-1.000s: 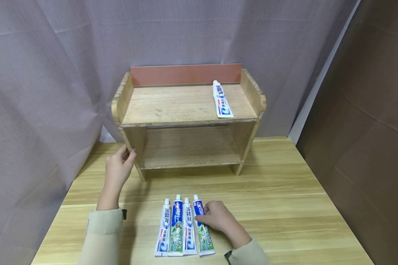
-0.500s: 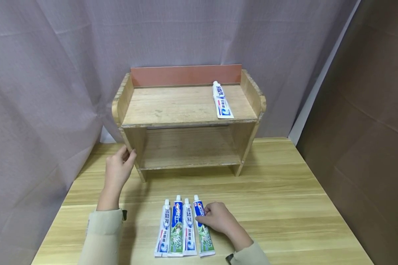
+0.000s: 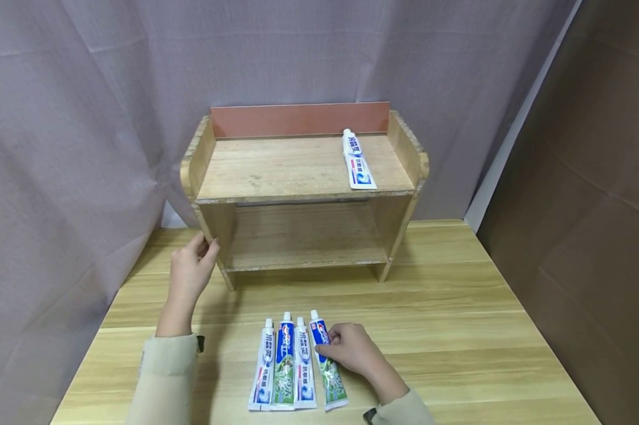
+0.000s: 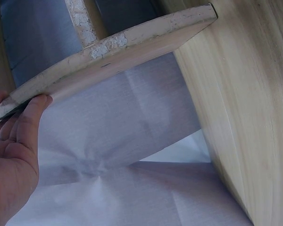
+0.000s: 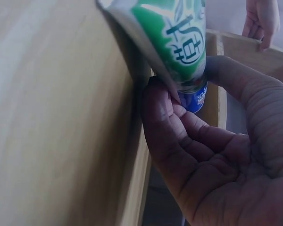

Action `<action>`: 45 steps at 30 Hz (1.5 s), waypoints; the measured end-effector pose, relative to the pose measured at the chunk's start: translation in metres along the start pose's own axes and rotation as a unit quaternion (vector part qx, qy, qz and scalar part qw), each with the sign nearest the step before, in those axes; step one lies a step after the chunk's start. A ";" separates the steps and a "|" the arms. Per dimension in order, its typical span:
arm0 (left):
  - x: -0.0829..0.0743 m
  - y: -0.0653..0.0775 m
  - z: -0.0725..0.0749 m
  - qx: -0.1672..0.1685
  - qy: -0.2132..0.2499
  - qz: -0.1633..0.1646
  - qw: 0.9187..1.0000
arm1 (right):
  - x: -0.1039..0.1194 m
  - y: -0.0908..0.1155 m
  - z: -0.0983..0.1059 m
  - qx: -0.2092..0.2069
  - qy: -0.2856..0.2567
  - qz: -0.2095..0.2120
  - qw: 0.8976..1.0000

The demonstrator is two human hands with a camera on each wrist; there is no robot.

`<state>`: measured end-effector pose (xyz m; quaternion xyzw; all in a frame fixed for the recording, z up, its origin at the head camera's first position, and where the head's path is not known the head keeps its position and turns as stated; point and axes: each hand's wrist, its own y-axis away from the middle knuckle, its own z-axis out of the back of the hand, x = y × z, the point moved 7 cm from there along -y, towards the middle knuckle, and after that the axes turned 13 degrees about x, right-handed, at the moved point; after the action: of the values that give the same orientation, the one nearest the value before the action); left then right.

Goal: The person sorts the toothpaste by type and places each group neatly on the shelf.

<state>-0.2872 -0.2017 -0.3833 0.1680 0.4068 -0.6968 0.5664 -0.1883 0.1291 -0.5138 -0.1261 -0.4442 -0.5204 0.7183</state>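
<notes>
My left hand pinches the front edge of the wooden shelf's left side; the left wrist view shows the thumb and fingers on either side of that panel. Down on the table, my right hand holds a blue-and-green toothpaste tube, the rightmost in a row, between thumb and fingers. Seen from the right wrist, the tube lies between the thumb and curled fingers, its green part toward the camera. To its left lie a white tube, another blue-and-green tube and a second white tube, caps pointing away.
The two-tier wooden shelf stands at the back of the table. One white toothpaste tube lies on its top board, right of middle. Behind hangs a grey curtain; a brown cloth borders the right.
The tube in my right hand has turned slightly, its bottom end shifting a little right, away from the neighbouring white tube. My left hand stays on the shelf's side.
</notes>
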 end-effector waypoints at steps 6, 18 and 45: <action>0.002 -0.001 0.000 -0.001 -0.001 0.007 1.000 | 0.001 0.000 0.005 -0.008 0.008 0.000 1.000; 0.002 -0.001 0.000 0.002 -0.002 0.012 1.000 | 0.002 0.001 0.010 -0.014 -0.002 0.004 1.000; 0.003 0.000 0.000 0.005 0.000 0.014 1.000 | 0.006 0.003 0.013 -0.007 -0.037 0.004 0.999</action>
<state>-0.2881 -0.2035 -0.3857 0.1769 0.4010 -0.6905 0.5755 -0.1916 0.1350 -0.5007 -0.1519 -0.4658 -0.5162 0.7025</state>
